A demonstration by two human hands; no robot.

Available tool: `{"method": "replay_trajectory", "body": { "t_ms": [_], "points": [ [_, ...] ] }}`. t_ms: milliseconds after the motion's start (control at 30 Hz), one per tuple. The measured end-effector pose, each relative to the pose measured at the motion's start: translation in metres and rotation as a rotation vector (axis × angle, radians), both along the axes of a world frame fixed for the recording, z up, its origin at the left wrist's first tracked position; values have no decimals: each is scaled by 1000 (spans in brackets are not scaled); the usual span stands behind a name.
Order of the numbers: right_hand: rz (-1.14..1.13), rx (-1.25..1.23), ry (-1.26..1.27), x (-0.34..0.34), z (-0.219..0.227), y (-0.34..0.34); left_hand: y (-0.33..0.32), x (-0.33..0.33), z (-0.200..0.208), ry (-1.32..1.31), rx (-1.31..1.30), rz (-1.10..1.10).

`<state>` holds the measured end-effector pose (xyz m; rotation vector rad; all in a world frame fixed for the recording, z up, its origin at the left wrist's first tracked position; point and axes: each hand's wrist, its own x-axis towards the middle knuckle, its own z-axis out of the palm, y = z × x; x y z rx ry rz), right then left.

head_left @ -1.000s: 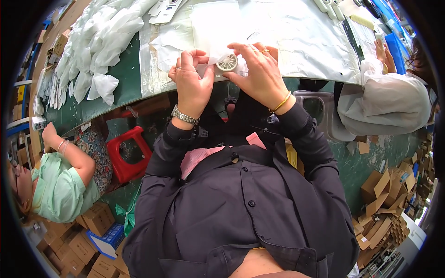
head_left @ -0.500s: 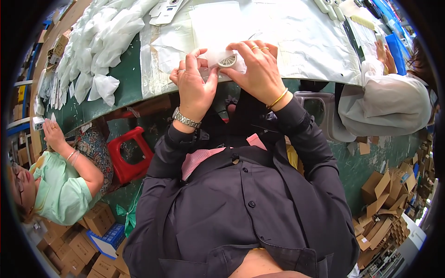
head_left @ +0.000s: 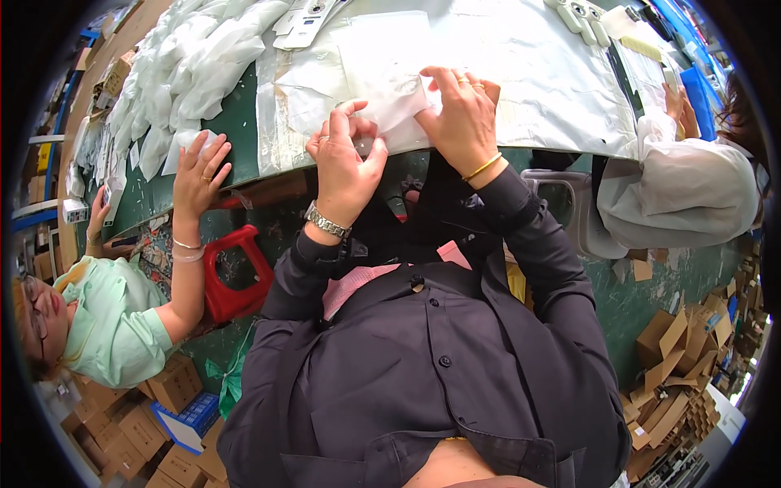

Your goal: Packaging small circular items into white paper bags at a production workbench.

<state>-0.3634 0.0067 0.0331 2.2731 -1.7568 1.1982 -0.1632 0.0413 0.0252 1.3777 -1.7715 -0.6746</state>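
Because the thin white sheet (head_left: 400,116) looks limp, the person's right hand (head_left: 465,118) pinches its edge between thumb and forefinger, probably to hold it taut. The left hand (head_left: 346,159) is at the sheet's lower left end, its fingers curled toward the thumb about a pale thing (head_left: 364,145); how firmly they grip, one cannot tell. The sheet is between both hands, over the near part of the white table cover (head_left: 545,89), likely for close view. It looks cloudy and half see-through, softly creased, slanting down leftward. White wrappers (head_left: 195,61) lie heaped to the left, perhaps for easy reach.
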Motion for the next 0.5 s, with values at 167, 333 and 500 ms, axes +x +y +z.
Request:
{"method": "replay_trajectory", "body": {
  "t_ms": [167, 333, 500],
  "points": [
    [100, -54, -68, -4, -2, 3, -4, -18, 20, -289, -420, 92],
    [140, -118, -67, 0, 14, 17, -37, -27, 19, -481, -543, 110],
    [103, -55, -72, -3, 12, 32, -30, -22, 21, -421, -498, 236]
  ]
}}
